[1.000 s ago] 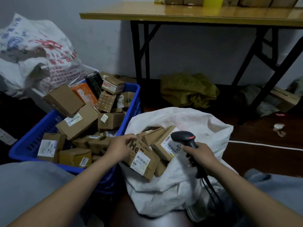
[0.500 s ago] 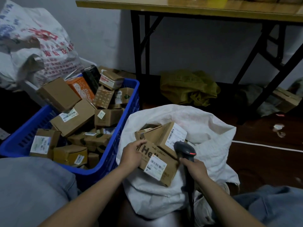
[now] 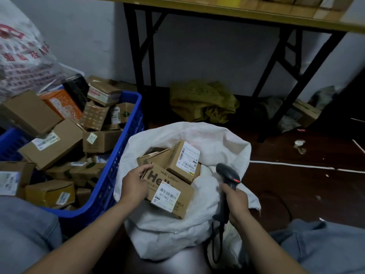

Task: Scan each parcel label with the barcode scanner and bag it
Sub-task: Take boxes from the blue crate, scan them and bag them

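A brown parcel printed "Hello" (image 3: pixel 177 186), white label facing up, lies in the mouth of the white woven sack (image 3: pixel 217 143). My left hand (image 3: pixel 135 184) grips its left end, fingers over the top edge and thumb on the face. Behind it in the sack sits another labelled parcel (image 3: pixel 184 158) among more brown boxes. My right hand (image 3: pixel 236 198) holds the black barcode scanner (image 3: pixel 228 173) upright by its handle, just right of the parcel, a red light showing on its head. Its cable hangs down in front of the sack.
A blue plastic crate (image 3: pixel 128 147) heaped with several cardboard parcels stands left of the sack. A printed white bag (image 3: pixel 23 56) leans behind it. A folding table (image 3: pixel 217 8) stands against the wall, with green cloth (image 3: pixel 203 101) on the floor beneath.
The left hand brought the "Hello" parcel from the crate side into the sack mouth. The scanner moved off the sack to the parcel's right and now stands more upright.
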